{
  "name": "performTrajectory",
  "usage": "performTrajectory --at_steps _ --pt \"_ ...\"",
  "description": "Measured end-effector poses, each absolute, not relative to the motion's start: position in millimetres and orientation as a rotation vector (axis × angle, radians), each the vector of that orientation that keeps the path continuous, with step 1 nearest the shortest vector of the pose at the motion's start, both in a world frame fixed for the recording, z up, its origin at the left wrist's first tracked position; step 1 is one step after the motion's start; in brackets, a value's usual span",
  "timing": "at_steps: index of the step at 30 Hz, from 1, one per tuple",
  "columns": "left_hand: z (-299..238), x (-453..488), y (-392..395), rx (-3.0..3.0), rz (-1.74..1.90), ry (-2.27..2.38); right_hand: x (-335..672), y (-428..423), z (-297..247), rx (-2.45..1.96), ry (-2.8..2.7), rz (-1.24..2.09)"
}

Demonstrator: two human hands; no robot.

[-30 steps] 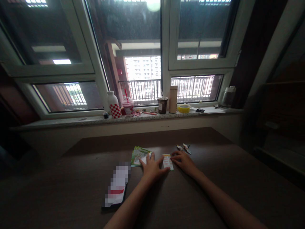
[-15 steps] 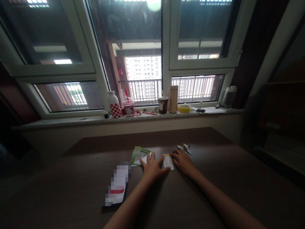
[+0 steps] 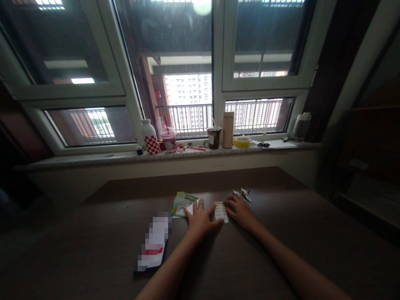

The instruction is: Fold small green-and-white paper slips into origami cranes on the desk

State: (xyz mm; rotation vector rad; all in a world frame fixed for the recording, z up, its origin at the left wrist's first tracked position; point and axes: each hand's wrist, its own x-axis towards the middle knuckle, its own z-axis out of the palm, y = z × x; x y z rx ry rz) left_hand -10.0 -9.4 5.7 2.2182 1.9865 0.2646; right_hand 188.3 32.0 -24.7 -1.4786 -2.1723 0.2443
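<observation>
A small printed piece of paper (image 3: 221, 212), white with a yellow top edge, lies flat on the table between my hands. My left hand (image 3: 200, 218) is spread palm down, its thumb touching the paper's lower part. The fingers of that hand rest on and beside a stack of green printed sheets (image 3: 181, 200), partly covering it. My right hand (image 3: 240, 212) lies at the paper's right edge, fingers stretched forward and slightly bent, with the fingertips touching its upper corner. Just beyond my right hand sit small pointed folded-paper pieces (image 3: 246, 195), partly hidden by it.
A phone-like object (image 3: 156, 256), partly pixelated, lies left of my left forearm on the brown table (image 3: 103, 233). Along the windowsill stand a checkered bottle (image 3: 151, 137), a pink drink cup (image 3: 168, 139), a brown cup (image 3: 213, 137), a tan flask (image 3: 228, 130), yellow tape (image 3: 242, 142) and scissors (image 3: 264, 145).
Almost nothing differs. My right hand has shifted very slightly, and the folded-paper pieces beyond it have moved a touch to the right. The left hand and the paper stay in place.
</observation>
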Motion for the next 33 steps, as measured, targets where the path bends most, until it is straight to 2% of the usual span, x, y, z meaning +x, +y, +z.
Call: performTrajectory --at_steps 33 --pt "8 -9 -11 2.211 0.232 1.99 211 36 -19 -1.345 -2.293 0.61"
